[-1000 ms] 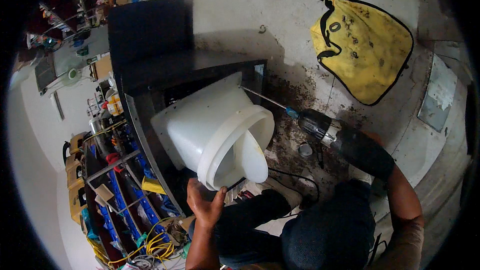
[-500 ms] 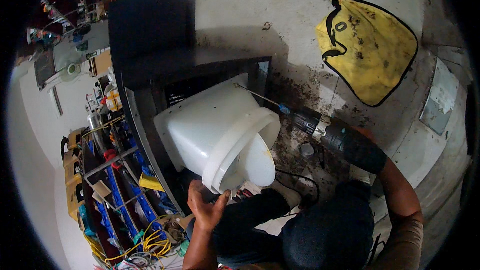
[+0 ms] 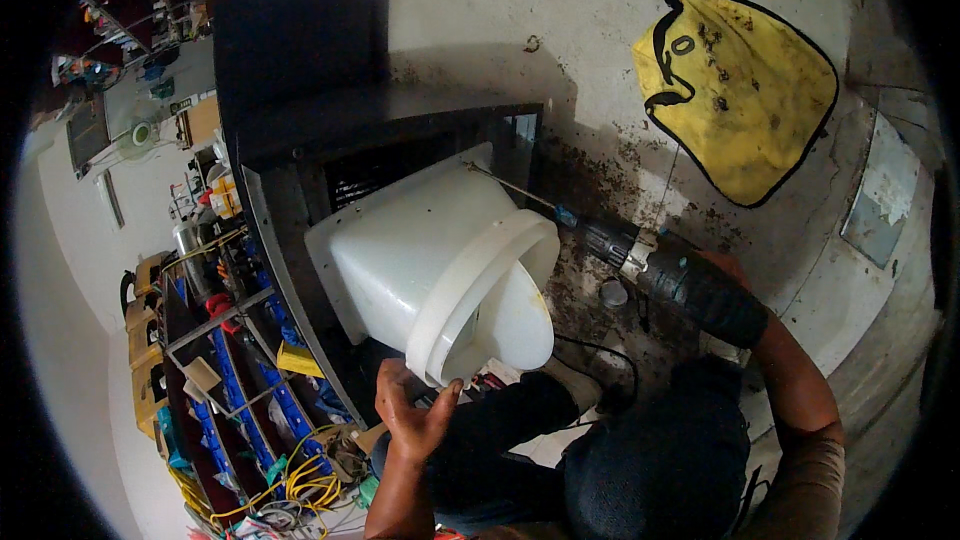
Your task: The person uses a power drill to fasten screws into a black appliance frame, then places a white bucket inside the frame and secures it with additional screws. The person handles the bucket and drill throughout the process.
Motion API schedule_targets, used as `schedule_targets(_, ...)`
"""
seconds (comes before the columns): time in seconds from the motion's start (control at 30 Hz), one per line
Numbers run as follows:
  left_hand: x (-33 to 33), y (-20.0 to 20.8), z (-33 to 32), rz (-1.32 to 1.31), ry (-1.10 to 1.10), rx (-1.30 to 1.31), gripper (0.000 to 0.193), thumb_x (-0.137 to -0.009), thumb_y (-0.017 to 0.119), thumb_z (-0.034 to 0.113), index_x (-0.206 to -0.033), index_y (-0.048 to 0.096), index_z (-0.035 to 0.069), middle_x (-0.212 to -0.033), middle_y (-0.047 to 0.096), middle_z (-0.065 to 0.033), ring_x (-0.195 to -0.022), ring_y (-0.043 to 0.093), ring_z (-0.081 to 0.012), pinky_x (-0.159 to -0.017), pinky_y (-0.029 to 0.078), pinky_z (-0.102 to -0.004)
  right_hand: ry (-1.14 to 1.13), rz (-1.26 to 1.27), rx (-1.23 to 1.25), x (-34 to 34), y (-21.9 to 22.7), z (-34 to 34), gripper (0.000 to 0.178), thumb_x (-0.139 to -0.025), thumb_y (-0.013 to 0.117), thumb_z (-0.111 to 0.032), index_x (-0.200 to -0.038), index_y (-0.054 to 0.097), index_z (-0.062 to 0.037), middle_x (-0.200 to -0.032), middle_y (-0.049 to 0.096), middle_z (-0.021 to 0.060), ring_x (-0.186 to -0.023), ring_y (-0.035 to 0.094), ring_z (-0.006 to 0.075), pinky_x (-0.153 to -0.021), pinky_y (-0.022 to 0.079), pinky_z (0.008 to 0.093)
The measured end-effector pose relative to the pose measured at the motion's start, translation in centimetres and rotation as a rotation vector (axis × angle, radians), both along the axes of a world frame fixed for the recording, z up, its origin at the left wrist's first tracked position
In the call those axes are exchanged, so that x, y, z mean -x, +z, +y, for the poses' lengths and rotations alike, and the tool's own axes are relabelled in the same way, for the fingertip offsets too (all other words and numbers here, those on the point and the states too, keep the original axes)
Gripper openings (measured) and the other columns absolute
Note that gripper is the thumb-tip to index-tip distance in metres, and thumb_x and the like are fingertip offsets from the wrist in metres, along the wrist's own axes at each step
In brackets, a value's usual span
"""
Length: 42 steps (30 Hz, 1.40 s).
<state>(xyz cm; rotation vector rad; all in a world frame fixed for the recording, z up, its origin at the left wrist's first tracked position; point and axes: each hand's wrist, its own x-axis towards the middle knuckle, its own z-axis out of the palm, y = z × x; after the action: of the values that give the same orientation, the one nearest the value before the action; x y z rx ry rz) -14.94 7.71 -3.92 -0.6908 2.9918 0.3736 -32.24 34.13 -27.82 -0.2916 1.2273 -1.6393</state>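
A white plastic duct piece point(image 3: 400, 265), with a square flange at one end and a round collar at the other, sits tilted against a black metal housing point(image 3: 300, 155). My left hand point(image 3: 412, 415) grips the collar's lower edge, thumb on the rim and fingers partly hidden beneath it. Over to the right, my right hand point(image 3: 732, 268) is wrapped round a black cordless drill point(image 3: 690, 285), which hides most of its fingers. A long thin driver bit point(image 3: 515, 187) runs from the drill to the flange's upper right corner, where its tip meets a fastener too small to make out.
A dirt-marked yellow cloth point(image 3: 745, 95) with black edging lies on the floor at the upper right. Dark debris is scattered by the housing, near a small round lid point(image 3: 613, 293) and a black cable point(image 3: 625, 360). Shelving with blue bins point(image 3: 235, 395) and yellow cable point(image 3: 310, 480) stands left.
The view has shifted slightly. Both hands, the drill and the duct piece keep practically the same places, with the bit still at the flange corner.
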Motion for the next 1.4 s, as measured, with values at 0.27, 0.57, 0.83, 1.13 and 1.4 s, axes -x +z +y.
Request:
schedule_targets(0.27, 0.0, -0.1, 0.1, 0.003, -0.023, 0.016, 0.047, -0.061, 0.081, 0.010, -0.090, 0.045, -0.002, -0.085, 0.050, -0.0160, -0.067, 0.054, -0.0231, -0.053, 0.045, -0.0297, 0.045, -0.024, -0.032, -0.8, -1.3, 0.3, 0.047, -0.077, 0.065, -0.015, -0.121, 0.053, -0.0050, -0.108, 0.062, 0.0051, -0.096, 0.056, 0.0131, -0.088, 0.044, 0.0291)
schedule_targets(0.57, -0.6, -0.4, 0.1, 0.037, -0.023, 0.026, 0.047, -0.061, 0.080, 0.011, -0.089, 0.045, -0.001, -0.083, 0.050, -0.0150, -0.067, 0.052, -0.0232, -0.053, 0.044, -0.0294, -0.007, -0.115, 0.009, -2.1, -3.2, 0.8, 0.047, -0.074, 0.069, -0.016, -0.118, 0.055, -0.0043, -0.106, 0.062, 0.0050, -0.093, 0.058, 0.0141, -0.086, 0.045, 0.0292)
schedule_targets(0.83, -2.2, 0.0, -0.5, -0.060, 0.066, -0.041, 0.062, -0.064, 0.079, 0.011, -0.111, 0.042, -0.006, -0.107, 0.051, -0.0148, -0.093, 0.055, -0.0205, -0.081, 0.046, -0.0309, 0.004, -0.023, -0.035, -1.4, -1.7, 0.7, 0.046, -0.074, 0.069, -0.013, -0.117, 0.055, -0.0044, -0.103, 0.062, 0.0054, -0.092, 0.057, 0.0131, -0.086, 0.045, 0.0300)
schedule_targets(1.13, 0.1, -0.3, -0.1, -0.017, -0.026, 0.016, 0.047, -0.058, 0.081, 0.012, -0.088, 0.048, -0.001, -0.081, 0.052, -0.0145, -0.067, 0.054, -0.0261, -0.055, 0.044, -0.0327, 0.036, -0.283, -0.022, 0.7, 1.2, -0.2, 0.050, -0.075, 0.067, -0.013, -0.122, 0.052, -0.0054, -0.107, 0.061, 0.0053, -0.095, 0.056, 0.0143, -0.086, 0.046, 0.0306)
schedule_targets(1.4, 1.1, -0.5, -1.2, -0.115, -0.003, 0.015, 0.046, -0.064, 0.074, 0.003, -0.100, 0.044, -0.002, -0.092, 0.050, -0.0088, -0.081, 0.056, -0.0161, -0.070, 0.047, -0.0276, -0.064, -0.065, 0.054, -1.1, -3.3, -1.5, 0.048, -0.075, 0.066, -0.016, -0.121, 0.053, -0.0055, -0.105, 0.061, 0.0058, -0.093, 0.056, 0.0137, -0.085, 0.045, 0.0289)
